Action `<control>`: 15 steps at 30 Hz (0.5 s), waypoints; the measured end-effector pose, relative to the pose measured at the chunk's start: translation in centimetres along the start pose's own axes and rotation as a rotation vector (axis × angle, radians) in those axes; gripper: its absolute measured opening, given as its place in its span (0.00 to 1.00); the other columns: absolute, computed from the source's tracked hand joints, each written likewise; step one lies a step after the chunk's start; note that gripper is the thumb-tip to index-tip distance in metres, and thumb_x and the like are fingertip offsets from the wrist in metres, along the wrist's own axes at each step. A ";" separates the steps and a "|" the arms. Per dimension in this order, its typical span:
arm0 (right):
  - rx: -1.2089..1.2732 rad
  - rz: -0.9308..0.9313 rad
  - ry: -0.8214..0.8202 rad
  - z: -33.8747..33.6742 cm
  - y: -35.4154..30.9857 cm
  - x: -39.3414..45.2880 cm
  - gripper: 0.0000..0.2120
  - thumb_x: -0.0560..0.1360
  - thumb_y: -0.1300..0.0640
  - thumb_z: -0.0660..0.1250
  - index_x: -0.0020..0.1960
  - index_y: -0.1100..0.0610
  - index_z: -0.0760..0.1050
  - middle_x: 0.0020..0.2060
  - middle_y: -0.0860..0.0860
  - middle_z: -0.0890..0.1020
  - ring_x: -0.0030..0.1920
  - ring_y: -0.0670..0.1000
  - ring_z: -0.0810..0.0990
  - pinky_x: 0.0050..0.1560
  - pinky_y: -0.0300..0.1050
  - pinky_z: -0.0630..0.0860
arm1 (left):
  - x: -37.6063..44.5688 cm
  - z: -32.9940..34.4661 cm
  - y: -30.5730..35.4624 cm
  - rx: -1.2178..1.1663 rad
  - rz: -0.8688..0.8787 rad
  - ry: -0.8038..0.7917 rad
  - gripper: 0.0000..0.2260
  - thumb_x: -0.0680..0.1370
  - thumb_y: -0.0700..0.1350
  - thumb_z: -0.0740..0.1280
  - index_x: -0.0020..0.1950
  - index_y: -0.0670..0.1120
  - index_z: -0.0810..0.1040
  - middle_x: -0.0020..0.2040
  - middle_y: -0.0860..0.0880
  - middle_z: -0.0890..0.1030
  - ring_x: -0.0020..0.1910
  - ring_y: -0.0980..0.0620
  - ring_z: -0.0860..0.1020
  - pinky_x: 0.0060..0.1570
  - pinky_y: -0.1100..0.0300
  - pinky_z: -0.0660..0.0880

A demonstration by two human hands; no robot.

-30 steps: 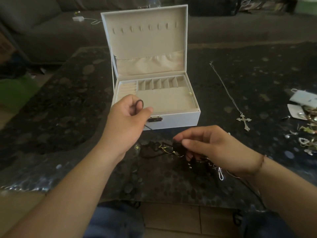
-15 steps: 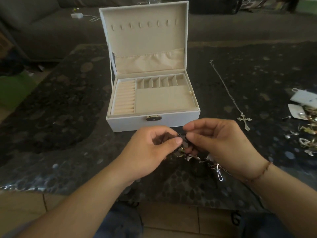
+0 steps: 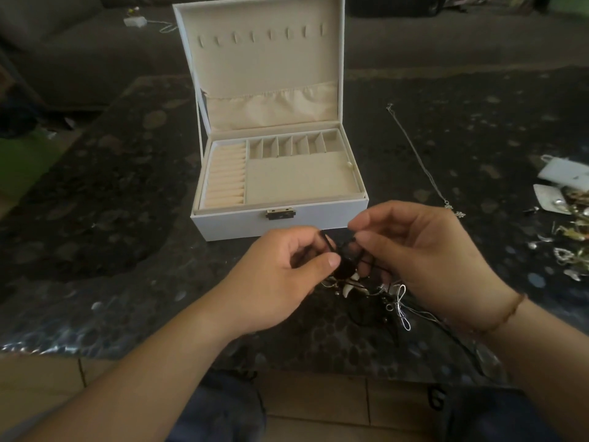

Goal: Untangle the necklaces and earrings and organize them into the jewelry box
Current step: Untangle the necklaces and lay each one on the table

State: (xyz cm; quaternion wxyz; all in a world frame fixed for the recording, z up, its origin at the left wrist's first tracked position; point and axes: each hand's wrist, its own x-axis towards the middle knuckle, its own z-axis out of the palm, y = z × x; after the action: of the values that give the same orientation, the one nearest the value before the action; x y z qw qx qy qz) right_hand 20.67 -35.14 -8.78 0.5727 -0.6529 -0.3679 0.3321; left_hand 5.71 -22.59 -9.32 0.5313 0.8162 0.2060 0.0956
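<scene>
A: Where is the jewellery being worked on?

B: A tangle of necklaces point(image 3: 366, 291), black cords mixed with silver chain and pale tooth-shaped pendants, sits just at 6 o'clock of the jewelry box point(image 3: 280, 199), between both hands and partly lifted off the dark table point(image 3: 111, 250).

A: How do the hands hold it?

B: The left hand point(image 3: 287, 275) has its fingers curled, thumb and forefinger pinching a black cord; the right hand point(image 3: 424, 253), at 3 o'clock of the left, pinches another strand of cord between thumb and fingertips; the two pinches nearly touch.

A: And the box?

B: White, lid standing upright, cream lining; ring rolls at 9 o'clock, small cells along 12 o'clock, one wide tray; a brass latch faces the viewer.

A: Anything further out?

B: A cross necklace point(image 3: 424, 161) lies stretched at 3 o'clock of the box, apart from it; a pile of earrings point(image 3: 570, 234) and white cards rests at the table's far 3 o'clock edge.
</scene>
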 end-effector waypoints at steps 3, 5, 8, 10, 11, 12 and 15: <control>-0.135 -0.076 0.018 0.1 0.3 0.0 0.09 0.76 0.66 0.68 0.47 0.52 0.81 0.36 0.52 0.85 0.34 0.48 0.83 0.32 0.37 0.77 | 0.0 -0.1 0.1 0.009 0.002 -0.033 0.09 0.81 0.47 0.65 0.40 0.53 0.77 0.32 0.55 0.77 0.33 0.59 0.76 0.40 0.62 0.74; -0.286 -0.140 0.084 0.1 0.8 0.0 0.09 0.75 0.63 0.69 0.47 0.49 0.82 0.38 0.49 0.85 0.37 0.50 0.84 0.39 0.44 0.81 | 0.0 -0.1 0.2 0.017 0.002 -0.032 0.10 0.81 0.47 0.65 0.40 0.54 0.77 0.32 0.55 0.77 0.34 0.59 0.76 0.40 0.61 0.73; -0.332 -0.227 0.096 0.0 0.8 -0.5 0.05 0.73 0.55 0.71 0.49 0.48 0.81 0.44 0.47 0.83 0.40 0.51 0.82 0.40 0.47 0.80 | 0.0 -0.2 0.3 0.019 0.001 -0.027 0.09 0.80 0.48 0.64 0.41 0.53 0.77 0.32 0.55 0.77 0.34 0.58 0.76 0.40 0.61 0.72; -0.425 -0.322 0.048 -0.2 0.5 -0.7 0.07 0.70 0.50 0.71 0.47 0.51 0.80 0.48 0.45 0.81 0.45 0.50 0.81 0.40 0.35 0.74 | 0.0 -0.3 0.4 0.010 0.002 -0.031 0.08 0.80 0.48 0.64 0.42 0.51 0.78 0.32 0.54 0.77 0.34 0.57 0.76 0.40 0.60 0.73; -0.473 -0.350 0.020 -0.3 0.4 -0.8 0.08 0.70 0.48 0.71 0.45 0.51 0.79 0.47 0.45 0.80 0.46 0.50 0.80 0.40 0.32 0.72 | 0.0 -0.3 0.4 0.012 0.004 -0.034 0.08 0.81 0.47 0.64 0.42 0.50 0.78 0.32 0.54 0.77 0.34 0.57 0.76 0.39 0.60 0.73; -0.512 -0.355 -0.006 -0.2 0.4 -0.8 0.08 0.70 0.45 0.71 0.42 0.50 0.79 0.45 0.44 0.80 0.45 0.49 0.80 0.40 0.31 0.71 | -0.1 -0.3 0.5 0.018 0.008 -0.038 0.08 0.81 0.47 0.64 0.43 0.49 0.79 0.32 0.54 0.77 0.34 0.58 0.75 0.38 0.61 0.73; -0.509 -0.280 -0.032 0.1 0.8 -0.8 0.08 0.70 0.42 0.71 0.41 0.46 0.80 0.39 0.44 0.81 0.41 0.47 0.81 0.39 0.37 0.76 | -0.1 -0.3 0.5 0.053 0.032 -0.039 0.08 0.81 0.47 0.64 0.43 0.49 0.78 0.32 0.55 0.76 0.32 0.60 0.74 0.36 0.65 0.71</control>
State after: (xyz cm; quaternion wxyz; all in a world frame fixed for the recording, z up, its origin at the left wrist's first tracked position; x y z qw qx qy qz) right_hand 20.29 -35.82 -9.53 0.4250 -0.7131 -0.5350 0.1571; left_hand 5.65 -22.60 -8.70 0.5120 0.8348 0.1848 0.0828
